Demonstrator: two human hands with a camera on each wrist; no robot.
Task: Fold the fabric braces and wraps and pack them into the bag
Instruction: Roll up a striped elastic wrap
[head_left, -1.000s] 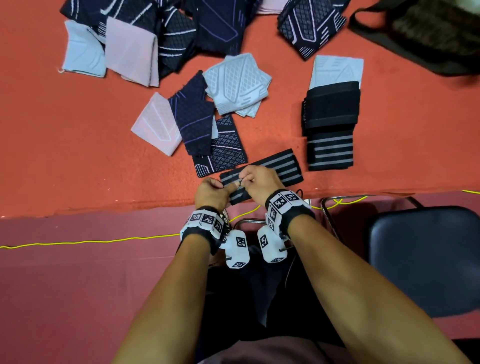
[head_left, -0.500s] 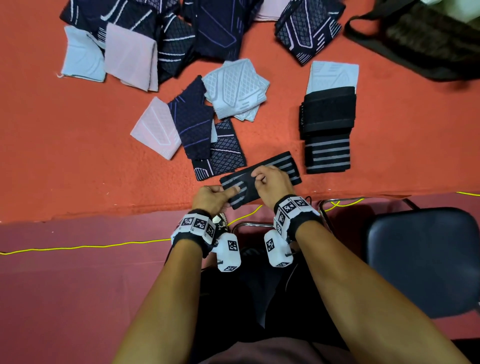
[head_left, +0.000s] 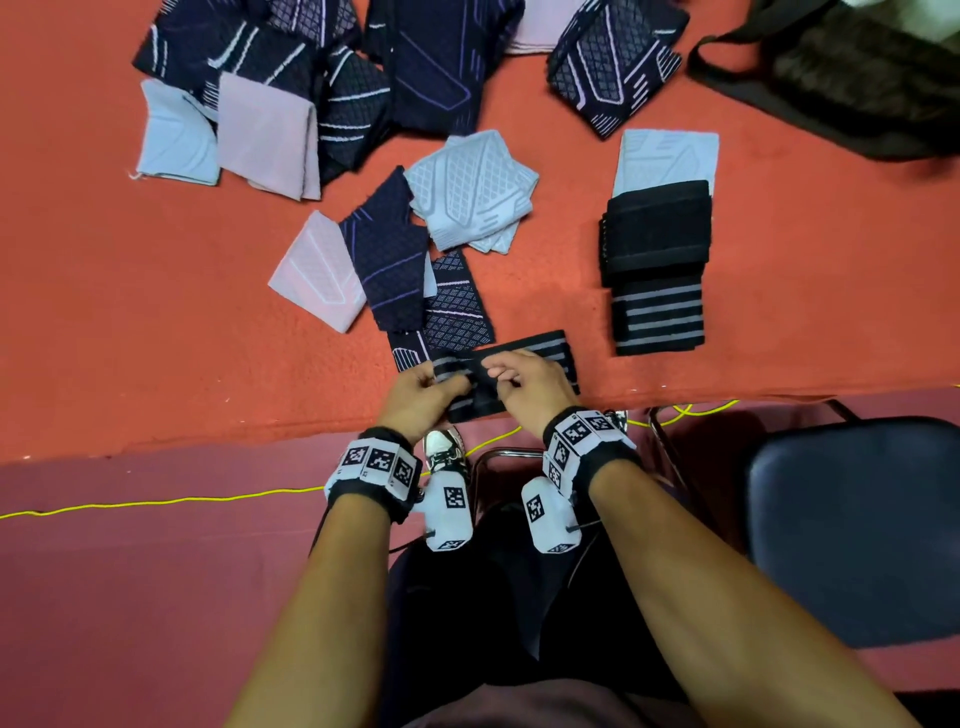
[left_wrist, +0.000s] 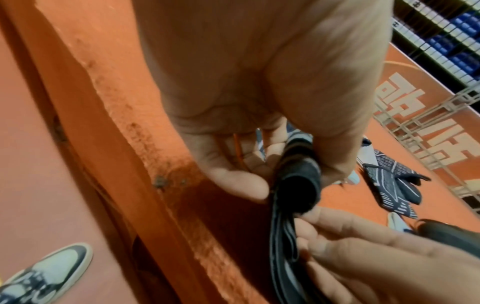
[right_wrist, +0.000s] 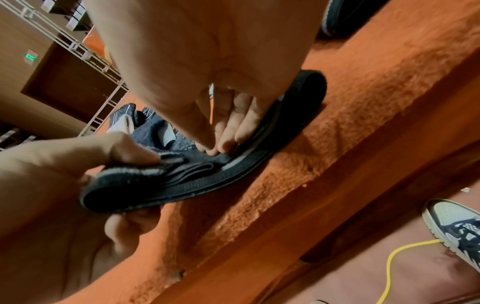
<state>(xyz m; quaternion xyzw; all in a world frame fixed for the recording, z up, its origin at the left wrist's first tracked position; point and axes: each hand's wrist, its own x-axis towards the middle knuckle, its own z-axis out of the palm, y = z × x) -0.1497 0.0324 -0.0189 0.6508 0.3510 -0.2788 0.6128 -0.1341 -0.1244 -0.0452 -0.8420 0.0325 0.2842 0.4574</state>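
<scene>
A black wrap with grey stripes (head_left: 535, 358) lies at the near edge of the orange carpeted platform (head_left: 156, 338). My left hand (head_left: 447, 383) pinches its folded left end (left_wrist: 296, 185) between thumb and fingers, lifted a little off the carpet. My right hand (head_left: 497, 376) sits just to the right and pinches the upper layer (right_wrist: 207, 176) with thumb and fingertips (right_wrist: 226, 144). The wrap's right end stays flat on the carpet. A dark bag (head_left: 841, 78) lies at the far right corner.
A neat stack of folded black and striped wraps on a white brace (head_left: 657, 270) sits right of the hands. Loose navy, white and pink braces (head_left: 374, 119) are scattered at the back and middle. A black chair (head_left: 857, 530) and a yellow cable (head_left: 156, 501) are below the platform.
Both hands have shifted slightly left along the wrap. The left end is now doubled over and raised off the carpet in my left hand's pinch.
</scene>
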